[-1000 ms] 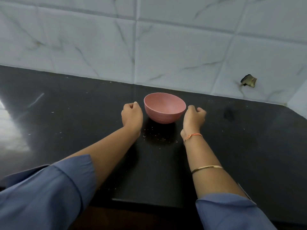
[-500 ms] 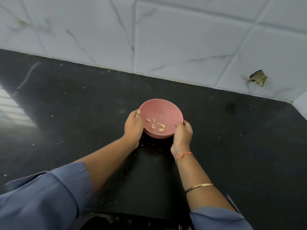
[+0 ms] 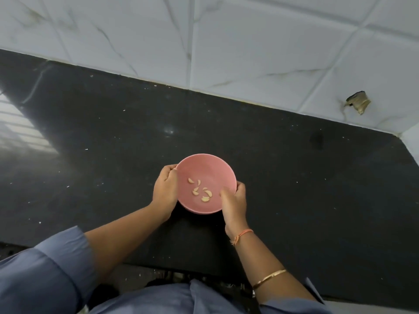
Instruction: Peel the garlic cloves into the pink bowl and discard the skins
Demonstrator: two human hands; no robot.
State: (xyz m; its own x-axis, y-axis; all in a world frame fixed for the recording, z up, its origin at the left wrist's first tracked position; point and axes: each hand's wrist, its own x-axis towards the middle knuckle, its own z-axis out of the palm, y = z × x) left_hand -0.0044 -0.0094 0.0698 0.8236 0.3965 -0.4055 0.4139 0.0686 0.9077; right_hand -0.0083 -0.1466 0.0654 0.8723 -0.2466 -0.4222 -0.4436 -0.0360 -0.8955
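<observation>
The pink bowl (image 3: 210,168) is near the front middle of the black countertop (image 3: 294,177), seen from above. Several pale garlic cloves (image 3: 200,190) lie loose on its bottom. My left hand (image 3: 165,191) grips the bowl's left rim and wall. My right hand (image 3: 234,203) grips the right rim, thumb over the edge inside the bowl. No loose skins show in the bowl.
A white marble-tiled wall (image 3: 226,41) runs along the back of the counter, with a broken hole (image 3: 358,103) in a tile at the right. Small white specks dot the counter. The counter's front edge lies just below my forearms.
My hands went from resting beside the bowl to gripping its sides. The view has tilted down over the bowl, and the cloves inside now show.
</observation>
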